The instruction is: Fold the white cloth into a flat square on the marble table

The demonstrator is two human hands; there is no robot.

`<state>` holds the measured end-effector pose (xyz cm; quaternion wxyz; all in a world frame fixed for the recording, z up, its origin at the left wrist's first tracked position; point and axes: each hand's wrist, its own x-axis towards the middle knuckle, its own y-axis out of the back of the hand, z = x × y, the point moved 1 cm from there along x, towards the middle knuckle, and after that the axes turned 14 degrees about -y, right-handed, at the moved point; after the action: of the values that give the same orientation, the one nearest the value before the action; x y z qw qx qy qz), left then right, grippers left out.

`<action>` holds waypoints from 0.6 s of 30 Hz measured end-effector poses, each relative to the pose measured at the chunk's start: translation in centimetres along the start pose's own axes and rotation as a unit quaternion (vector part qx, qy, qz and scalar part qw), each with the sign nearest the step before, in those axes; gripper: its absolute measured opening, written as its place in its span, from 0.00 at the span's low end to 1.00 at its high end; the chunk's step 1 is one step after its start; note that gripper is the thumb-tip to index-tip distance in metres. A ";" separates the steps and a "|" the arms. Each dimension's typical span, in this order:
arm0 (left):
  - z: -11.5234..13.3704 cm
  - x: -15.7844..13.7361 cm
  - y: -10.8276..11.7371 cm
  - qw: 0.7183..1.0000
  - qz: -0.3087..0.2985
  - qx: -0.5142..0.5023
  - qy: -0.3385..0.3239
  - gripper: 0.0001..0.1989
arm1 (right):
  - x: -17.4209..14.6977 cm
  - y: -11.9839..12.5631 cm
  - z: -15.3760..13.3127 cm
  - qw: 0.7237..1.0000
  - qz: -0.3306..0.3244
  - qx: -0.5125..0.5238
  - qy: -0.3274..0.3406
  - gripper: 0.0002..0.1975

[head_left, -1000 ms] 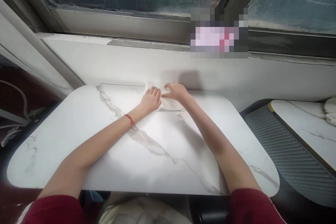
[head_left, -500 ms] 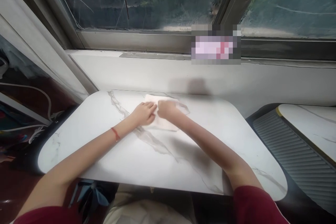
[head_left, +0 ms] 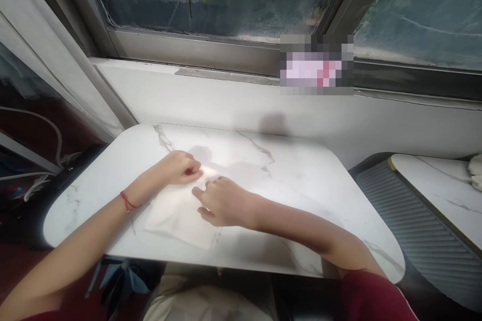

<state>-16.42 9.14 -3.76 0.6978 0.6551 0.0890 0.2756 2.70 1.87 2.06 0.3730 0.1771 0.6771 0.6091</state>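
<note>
Cloth (head_left: 176, 218), pale and thin, is spread out on the near-left middle of the bench (head_left: 309, 165), its lower corners reaching toward the near edge without hanging over it. White on white, its outline is faint, and whether it lies in one layer or several cannot be told.

As for what looks done: it is out as a broad sheet rather than bunched into a ball or folded into a small packet. Its lower part seems to rest on the bench, while the upper edge, between the hands, appears slightly raised; shadows fall on the surface just beyond. What looks unfinished: the sheet has not been let go, its upper edge is not settled flat, and faint creases run through the lower part. I would judge this a midway state, with the handling not yet over.

Left hand (head_left: 184, 166), below the wrist with the red bracelet (head_left: 128, 201), is curled nearly closed at the upper left corner, and seems to pinch the edge there. Right hand (head_left: 222, 203) is over the right side, fingers half bent and thumb apart; whether its grip has any cloth cannot be told from this view.
</note>
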 end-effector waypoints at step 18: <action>-2.0 -1.2 0.6 0.993 0.058 0.059 0.088 0.19 | 7.9 -4.6 8.3 0.983 0.175 0.015 -0.060 0.25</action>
<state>-18.57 10.30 -3.71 0.6300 0.6724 0.1282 0.3668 4.47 12.22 -4.43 0.2976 0.3345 0.6212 0.6431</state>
